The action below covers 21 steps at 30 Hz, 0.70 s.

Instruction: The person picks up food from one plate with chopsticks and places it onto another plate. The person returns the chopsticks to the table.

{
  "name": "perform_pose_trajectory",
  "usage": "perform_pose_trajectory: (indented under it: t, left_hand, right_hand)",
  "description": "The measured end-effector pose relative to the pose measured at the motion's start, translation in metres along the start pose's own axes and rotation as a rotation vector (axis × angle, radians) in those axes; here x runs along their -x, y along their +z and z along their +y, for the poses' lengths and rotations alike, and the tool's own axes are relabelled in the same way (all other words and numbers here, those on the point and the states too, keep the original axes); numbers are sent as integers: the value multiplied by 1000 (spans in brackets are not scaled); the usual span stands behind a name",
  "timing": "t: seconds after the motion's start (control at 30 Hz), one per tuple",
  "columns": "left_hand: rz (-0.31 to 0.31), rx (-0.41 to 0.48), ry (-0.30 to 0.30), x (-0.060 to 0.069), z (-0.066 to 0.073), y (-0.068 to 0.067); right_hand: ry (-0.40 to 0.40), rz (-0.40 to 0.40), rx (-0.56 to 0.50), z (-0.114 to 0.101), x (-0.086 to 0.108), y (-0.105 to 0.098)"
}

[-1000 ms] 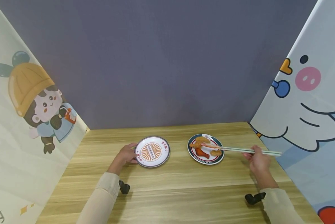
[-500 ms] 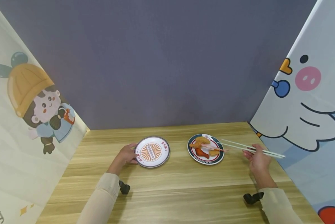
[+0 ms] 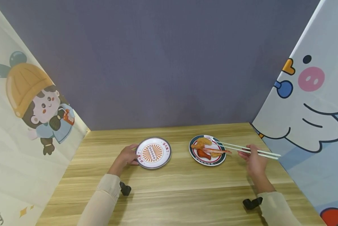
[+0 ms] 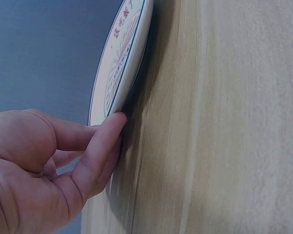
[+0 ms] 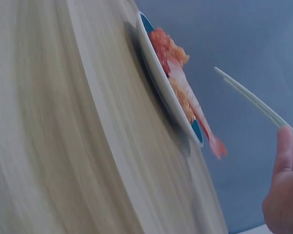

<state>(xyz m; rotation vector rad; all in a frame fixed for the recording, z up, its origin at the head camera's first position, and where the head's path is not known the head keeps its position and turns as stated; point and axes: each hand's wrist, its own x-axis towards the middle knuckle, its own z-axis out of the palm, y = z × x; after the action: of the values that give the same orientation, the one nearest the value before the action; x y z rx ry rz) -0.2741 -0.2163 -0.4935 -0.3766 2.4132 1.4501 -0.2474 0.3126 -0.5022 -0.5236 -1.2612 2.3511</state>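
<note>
My left hand (image 3: pixel 128 155) pinches the near-left rim of a white plate (image 3: pixel 166 157) printed with an orange sunburst. In the left wrist view, the thumb and fingers take that plate's edge (image 4: pixel 129 73) just above the wood. On the right, my right hand (image 3: pixel 255 160) holds a pair of pale chopsticks (image 3: pixel 266 153). Their tips reach over the dark-rimmed plate (image 3: pixel 193 156). This plate bears a reddish-brown drumstick (image 3: pixel 203 154), golden fried pieces (image 3: pixel 203 141) and a pinkish shrimp (image 3: pixel 218 151), whose tail sticks out past the rim. The right wrist view shows the chopsticks (image 5: pixel 256 101) apart from the shrimp (image 5: pixel 188 92).
Both plates stand on a wood-grain table (image 3: pixel 169 194). A grey-blue panel (image 3: pixel 169 69) rises behind it. Cartoon-printed panels flank the left (image 3: pixel 5 125) and right (image 3: pixel 335 135) sides.
The chopsticks let go of the shrimp, which now lies slanted across the plate with its tail to the right. They spread and drew back, then came leftward over the plate. The left hand stayed still.
</note>
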Motion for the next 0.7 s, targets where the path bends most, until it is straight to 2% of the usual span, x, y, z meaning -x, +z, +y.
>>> perform_pose_trajectory:
  t: [0.3, 0.43, 0.57, 0.7]
  left_hand:
    - [4, -10, -2, -1, -2, 0]
    - [3, -13, 3, -1, -1, 1]
    - [4, -11, 6, -1, 0, 1]
    - [5, -10, 6, 0, -1, 0]
  right_hand:
    - [-54, -96, 152, 5, 20, 18]
    - [-67, -138, 271, 5, 28, 23]
    - [-119, -219, 415, 6, 39, 30]
    - [-207, -327, 484, 11, 53, 39]
